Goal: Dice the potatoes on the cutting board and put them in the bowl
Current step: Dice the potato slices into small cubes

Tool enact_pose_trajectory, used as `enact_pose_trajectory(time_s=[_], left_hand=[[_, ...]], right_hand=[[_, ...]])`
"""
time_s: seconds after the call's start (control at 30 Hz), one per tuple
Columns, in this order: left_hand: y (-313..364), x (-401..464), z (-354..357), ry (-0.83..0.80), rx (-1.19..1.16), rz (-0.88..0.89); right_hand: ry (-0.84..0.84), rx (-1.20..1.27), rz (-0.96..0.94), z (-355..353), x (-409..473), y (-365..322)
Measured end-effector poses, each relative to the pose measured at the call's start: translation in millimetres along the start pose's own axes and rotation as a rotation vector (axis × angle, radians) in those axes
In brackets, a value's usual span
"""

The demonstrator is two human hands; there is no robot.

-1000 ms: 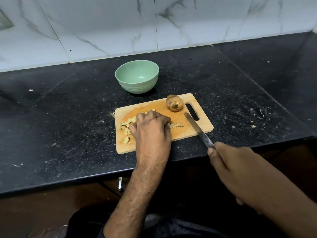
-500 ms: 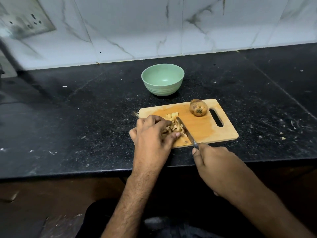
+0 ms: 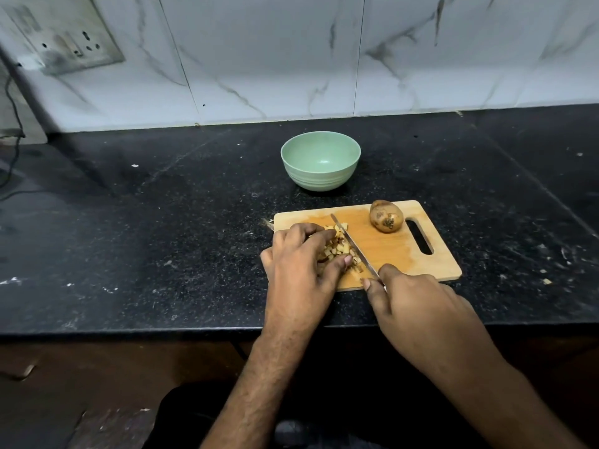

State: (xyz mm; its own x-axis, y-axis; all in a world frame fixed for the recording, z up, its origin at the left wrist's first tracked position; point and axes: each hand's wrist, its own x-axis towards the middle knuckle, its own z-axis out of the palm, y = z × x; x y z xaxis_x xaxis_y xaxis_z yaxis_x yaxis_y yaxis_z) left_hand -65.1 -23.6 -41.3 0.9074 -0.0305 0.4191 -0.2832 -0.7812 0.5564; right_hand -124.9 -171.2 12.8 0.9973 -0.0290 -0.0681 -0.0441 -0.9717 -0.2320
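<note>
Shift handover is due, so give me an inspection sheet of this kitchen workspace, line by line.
Surface: black counter, speckled with pale crumbs and smears.
Job's things: wooden cutting board holds a pile of diced potato and one whole potato; green bowl behind the board, nothing seen inside.
Clutter: stray scraps at right.
Hands: left hand cups the dice; right hand grips the knife, blade against the pile.
Cables: dark cable at far left.
Surroundings: marble-look wall tiles, wall socket plate.
</note>
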Motion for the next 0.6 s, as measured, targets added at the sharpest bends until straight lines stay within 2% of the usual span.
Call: enact_pose_trajectory(time_s=[0.2, 0.4, 0.6], left_hand=[[2, 3, 0, 0.030, -0.015, 0.000], [-10, 3, -3, -0.182, 0.030, -0.086], [-15, 8, 0, -0.167, 0.058, -0.072]], right_hand=[[-0.004, 0.029, 0.024, 1, 2, 7], [-0.042, 0.031, 0.065, 8, 13, 14], [-0.177, 0.044, 0.040, -2, 28, -1]])
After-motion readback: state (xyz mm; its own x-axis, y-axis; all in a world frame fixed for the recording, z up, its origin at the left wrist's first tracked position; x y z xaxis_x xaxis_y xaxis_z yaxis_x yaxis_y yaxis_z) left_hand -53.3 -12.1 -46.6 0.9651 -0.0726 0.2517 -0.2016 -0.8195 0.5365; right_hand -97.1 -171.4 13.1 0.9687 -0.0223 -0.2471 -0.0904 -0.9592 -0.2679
